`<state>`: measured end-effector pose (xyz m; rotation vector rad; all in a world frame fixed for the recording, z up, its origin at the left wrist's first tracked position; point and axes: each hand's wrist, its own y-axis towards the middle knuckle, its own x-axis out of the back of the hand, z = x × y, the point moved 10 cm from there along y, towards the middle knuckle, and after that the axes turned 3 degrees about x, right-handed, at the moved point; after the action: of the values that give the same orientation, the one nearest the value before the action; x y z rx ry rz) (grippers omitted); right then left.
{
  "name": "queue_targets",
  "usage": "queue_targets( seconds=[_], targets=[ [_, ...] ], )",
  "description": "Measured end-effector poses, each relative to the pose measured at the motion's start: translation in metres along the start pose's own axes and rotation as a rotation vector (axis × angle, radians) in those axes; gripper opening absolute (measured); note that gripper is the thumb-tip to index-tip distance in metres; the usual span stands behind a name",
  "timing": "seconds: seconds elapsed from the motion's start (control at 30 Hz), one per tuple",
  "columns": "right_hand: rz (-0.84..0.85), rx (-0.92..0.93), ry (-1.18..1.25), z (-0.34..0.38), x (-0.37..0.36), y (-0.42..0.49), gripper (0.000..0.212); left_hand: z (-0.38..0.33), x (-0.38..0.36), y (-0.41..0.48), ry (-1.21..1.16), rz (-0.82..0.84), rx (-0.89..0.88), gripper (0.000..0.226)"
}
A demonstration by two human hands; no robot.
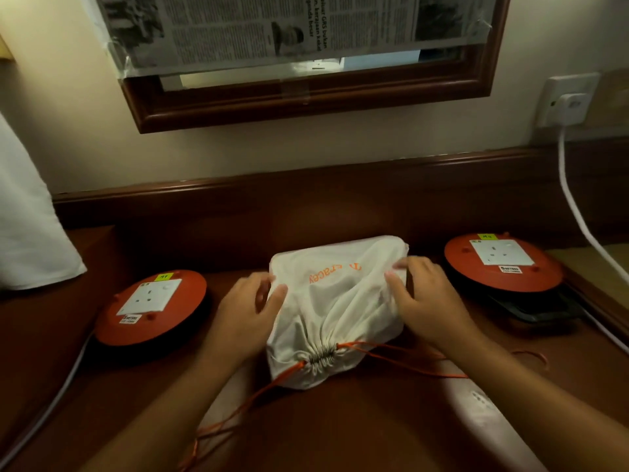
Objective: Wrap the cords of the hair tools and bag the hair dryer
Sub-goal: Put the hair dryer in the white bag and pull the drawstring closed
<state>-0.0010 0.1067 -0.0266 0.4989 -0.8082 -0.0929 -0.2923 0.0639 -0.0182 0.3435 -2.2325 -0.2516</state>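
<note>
Two hands rest on a white drawstring bag [335,301] that lies near the middle of the brown wooden counter [391,420]. The bag is full and rounded, its mouth gathered shut toward the counter's front edge, and orange lettering runs across its top. What is inside cannot be seen. The left hand [245,311] presses against the bag's left side with fingers spread and thumb laid on the cloth, not clenched around anything. The right hand [425,294] lies on the bag's right side, fingers curved over the fabric in a loose hold. Orange drawstrings [252,400] trail from the gathered mouth, one pair running toward the front edge between the forearms, another passing under the right wrist.

One orange extension reel [153,308] sits to the left of the bag, apart from it, socket face up. Another orange reel [503,264] sits toward the right edge. A white cable [575,206] hangs from a wall socket [568,100] above the right back corner. A wood-framed mirror [306,100] covered with newspaper hangs on the wall behind.
</note>
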Motion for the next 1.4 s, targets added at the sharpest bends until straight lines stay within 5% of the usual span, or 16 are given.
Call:
queue_targets(
  seconds=[0.13,0.27,0.63,0.8,1.07,1.3,1.4],
  targets=[
    [0.114,0.058,-0.146,0.008,-0.008,-0.048,0.031,0.009,-0.01,-0.068,0.054,0.202,0.011,0.048],
    [0.303,0.077,-0.306,0.006,-0.036,-0.07,0.04,0.023,-0.015,-0.092,0.111,0.182,-0.015,0.043],
    [0.419,0.202,-0.249,0.034,-0.07,-0.075,0.045,0.013,-0.025,-0.091,0.079,0.19,-0.18,0.015],
    [0.405,0.063,-0.103,0.029,-0.069,-0.067,0.042,0.025,-0.023,-0.083,-0.083,0.209,0.014,0.014],
    [0.32,-0.061,-0.251,0.007,-0.046,-0.054,0.052,0.016,-0.001,-0.067,0.329,0.095,-0.318,0.015],
    [0.215,-0.042,-0.243,0.008,-0.036,-0.06,0.048,0.013,0.006,-0.074,0.204,0.084,-0.401,0.004],
    [0.161,0.036,-0.284,0.028,-0.025,-0.067,0.058,0.014,0.007,-0.08,0.223,0.091,-0.366,0.018]
  ],
)
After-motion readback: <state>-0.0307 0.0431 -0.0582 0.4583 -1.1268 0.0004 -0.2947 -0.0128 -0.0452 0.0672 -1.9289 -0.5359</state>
